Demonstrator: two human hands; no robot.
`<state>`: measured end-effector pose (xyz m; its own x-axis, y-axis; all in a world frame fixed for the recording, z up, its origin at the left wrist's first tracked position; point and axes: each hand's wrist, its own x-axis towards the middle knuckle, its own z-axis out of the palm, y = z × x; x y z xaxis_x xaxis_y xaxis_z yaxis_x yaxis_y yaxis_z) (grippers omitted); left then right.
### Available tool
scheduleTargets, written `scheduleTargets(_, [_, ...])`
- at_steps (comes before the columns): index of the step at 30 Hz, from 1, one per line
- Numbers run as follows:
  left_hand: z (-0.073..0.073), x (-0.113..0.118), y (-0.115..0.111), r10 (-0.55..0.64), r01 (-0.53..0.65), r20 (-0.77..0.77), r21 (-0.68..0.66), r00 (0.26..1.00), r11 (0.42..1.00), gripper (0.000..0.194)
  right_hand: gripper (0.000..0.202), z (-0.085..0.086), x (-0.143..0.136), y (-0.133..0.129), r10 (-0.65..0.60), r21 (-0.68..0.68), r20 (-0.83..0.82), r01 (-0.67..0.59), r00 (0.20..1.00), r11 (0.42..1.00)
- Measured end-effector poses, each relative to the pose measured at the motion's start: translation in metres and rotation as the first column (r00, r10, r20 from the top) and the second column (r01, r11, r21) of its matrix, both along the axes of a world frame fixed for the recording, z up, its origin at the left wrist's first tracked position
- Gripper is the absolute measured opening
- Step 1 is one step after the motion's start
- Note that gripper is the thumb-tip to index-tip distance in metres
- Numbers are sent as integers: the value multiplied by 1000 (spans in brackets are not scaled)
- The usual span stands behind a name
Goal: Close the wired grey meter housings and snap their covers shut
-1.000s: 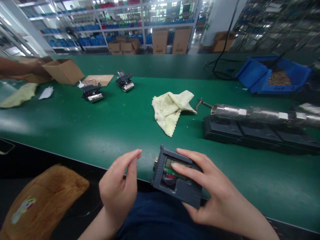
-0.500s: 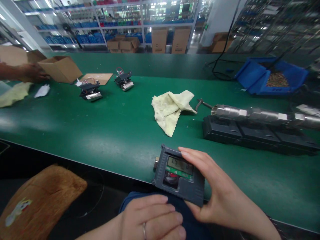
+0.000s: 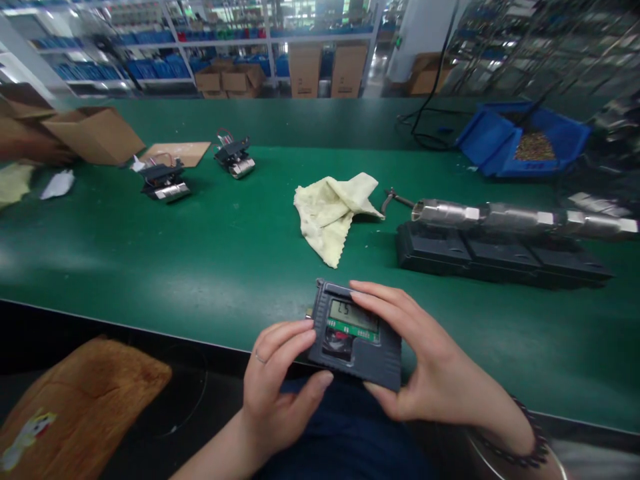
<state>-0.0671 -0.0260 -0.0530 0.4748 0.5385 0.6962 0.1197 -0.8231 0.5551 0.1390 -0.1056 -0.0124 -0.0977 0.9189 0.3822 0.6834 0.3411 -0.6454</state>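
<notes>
Near the table's front edge, a dark grey plastic meter housing (image 3: pixel 373 359) is held at a tilt. Its window shows a small digital display (image 3: pixel 350 313) and a strip of green circuit board. My right hand (image 3: pixel 433 363) grips the housing from the right, fingers over the upper edge and thumb at the lower edge. At the left end, the fingers of my left hand (image 3: pixel 280 383) lie on the housing's edge, with the thumb by its lower corner. A small metal fitting sticks out behind those fingertips. Beyond the housing lies a crumpled pale yellow cloth (image 3: pixel 325 213).
To the right, dark housings (image 3: pixel 435 250) with metal cylinders stand in a row beside pliers (image 3: pixel 395 197). A blue bin (image 3: pixel 493 143) holds small brass-coloured parts. Two dark assemblies (image 3: pixel 165 181) sit left, near an open cardboard box (image 3: pixel 100 137) and another person's blurred hand (image 3: pixel 37 143).
My left hand has risen from below the housing and taken hold of its left edge. My right hand keeps its grip. The whole view has shifted slightly.
</notes>
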Motion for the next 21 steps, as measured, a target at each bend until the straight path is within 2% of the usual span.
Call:
scheduleTargets(3, [-2,-3,-6,103,-95,95,-85,990,992,29,69,0,0,0,-5,14,-47,5,999,1000])
scheduleTargets(5, [3,-7,-11,168,-103,203,-295,965,950,17,69,0,0,0,-5,25,-88,7,996,1000])
scheduleTargets(6, [7,-10,-14,168,-37,240,-470,956,882,11,69,-1,0,1,-5,39,-109,9,994,999])
scheduleTargets(7, [12,-12,-16,138,77,267,-659,954,748,7,69,-2,-1,1,-4,57,-128,11,992,998])
scheduleTargets(8, [17,-14,-18,83,206,295,-815,952,541,10,70,-4,-1,2,-1,78,-149,13,989,997])
scheduleTargets(9, [23,-16,-18,17,315,335,-902,942,295,15,71,-5,-1,2,5,100,-170,12,985,995])
scheduleTargets(10, [27,-17,-17,-47,394,392,-917,919,60,20,72,-7,-2,3,12,123,-187,12,982,992])
scheduleTargets(11, [31,-16,-15,-96,453,466,-882,880,-131,24,73,-8,-2,3,20,146,-200,9,980,989])
scheduleTargets(12, [33,-15,-13,-125,506,552,-819,825,-271,28,74,-9,-3,4,28,165,-207,7,978,986])
scheduleTargets(13, [34,-13,-10,-142,557,639,-741,756,-375,31,74,-10,-3,4,34,182,-211,5,977,983])
scheduleTargets(14, [34,-11,-7,-140,600,718,-659,682,-453,34,75,-11,-4,4,39,194,-215,4,976,981])
scheduleTargets(15, [33,-8,-5,-125,635,781,-579,612,-511,36,75,-12,-4,4,39,203,-218,6,975,979])
scheduleTargets(17, [30,-3,-1,-84,680,858,-458,508,-572,37,74,-12,-4,4,41,212,-226,8,973,977])
scheduleTargets(21, [26,3,-1,-58,712,889,-401,453,-576,39,72,-10,-3,3,61,201,-218,-17,974,979])
